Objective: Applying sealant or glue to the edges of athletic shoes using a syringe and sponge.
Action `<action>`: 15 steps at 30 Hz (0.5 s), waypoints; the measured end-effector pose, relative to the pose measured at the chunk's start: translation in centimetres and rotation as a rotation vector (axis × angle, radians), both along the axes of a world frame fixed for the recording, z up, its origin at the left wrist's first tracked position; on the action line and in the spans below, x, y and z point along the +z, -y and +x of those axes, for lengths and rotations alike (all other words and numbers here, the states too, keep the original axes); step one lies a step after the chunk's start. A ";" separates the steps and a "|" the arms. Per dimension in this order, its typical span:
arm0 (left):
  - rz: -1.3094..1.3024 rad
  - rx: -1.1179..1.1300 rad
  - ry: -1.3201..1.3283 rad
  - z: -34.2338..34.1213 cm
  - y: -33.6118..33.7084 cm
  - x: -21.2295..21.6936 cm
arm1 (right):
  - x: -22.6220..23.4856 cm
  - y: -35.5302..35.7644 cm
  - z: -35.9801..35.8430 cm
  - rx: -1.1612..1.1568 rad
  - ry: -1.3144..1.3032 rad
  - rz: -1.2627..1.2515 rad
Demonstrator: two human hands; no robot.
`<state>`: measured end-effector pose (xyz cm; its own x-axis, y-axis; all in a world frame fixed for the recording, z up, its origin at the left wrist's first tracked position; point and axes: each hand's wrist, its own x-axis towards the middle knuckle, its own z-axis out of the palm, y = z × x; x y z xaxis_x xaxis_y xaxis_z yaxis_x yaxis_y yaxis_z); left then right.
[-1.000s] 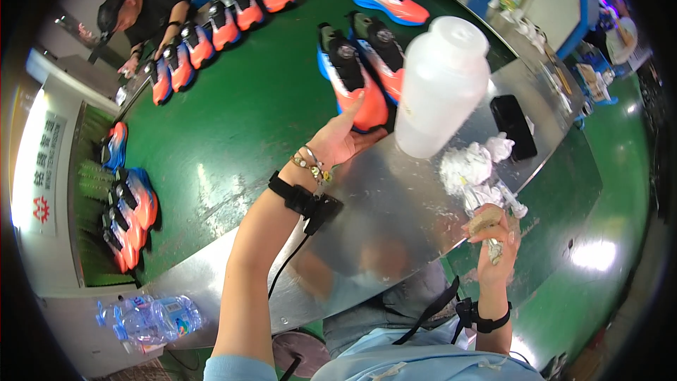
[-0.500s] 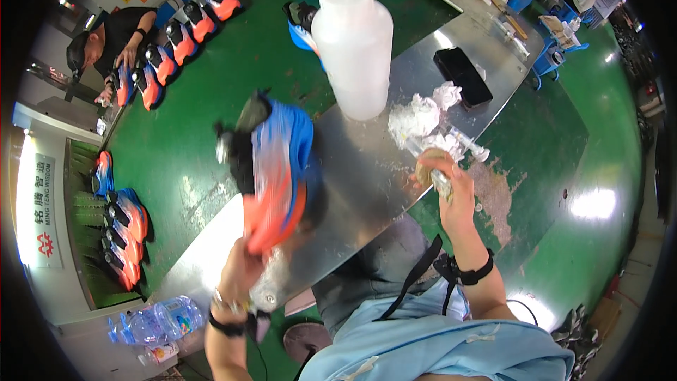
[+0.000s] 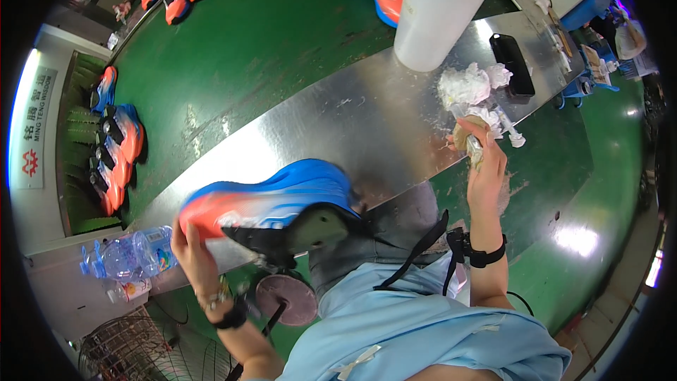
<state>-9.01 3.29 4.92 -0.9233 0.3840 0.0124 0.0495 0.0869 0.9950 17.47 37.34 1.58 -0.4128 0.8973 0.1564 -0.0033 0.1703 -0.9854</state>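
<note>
Sneaker [image 3: 271, 201] now lower, near lap, in left hand [image 3: 192, 250].

Both hands closed: left [image 3: 192, 248] low, right [image 3: 478, 162] raised.

A: Bright overhead light. The steel bench [image 3: 367, 120] throws a white glare patch just left of the shoe [image 3: 271, 201], and another hot spot sits on the green floor [image 3: 578, 236] far right of it.

B: Sharpness?

A: The shoe is smeared by motion blur; the white bottle [image 3: 437, 7] above it is crisper. Fisheye bending curves the bench edges, and black vignette rings the frame.
</note>
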 end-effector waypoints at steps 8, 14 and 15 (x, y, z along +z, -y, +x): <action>0.340 -0.616 -0.750 0.1 -16.6 5.4 | 10.1 2.4 -1.0 0.341 -0.332 -0.080; 0.239 -0.716 -0.948 1.4 -19.5 7.4 | 13.6 3.5 -2.6 0.881 -0.690 -0.145; 0.246 -0.723 -0.963 1.3 -19.8 7.5 | 14.3 4.0 -2.7 0.781 -0.607 -0.183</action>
<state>-7.70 23.11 12.40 -0.0729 0.6942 0.7161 0.7319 -0.4505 0.5113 14.79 33.37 15.87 -0.7920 0.4402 0.4230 -0.5600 -0.2480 -0.7905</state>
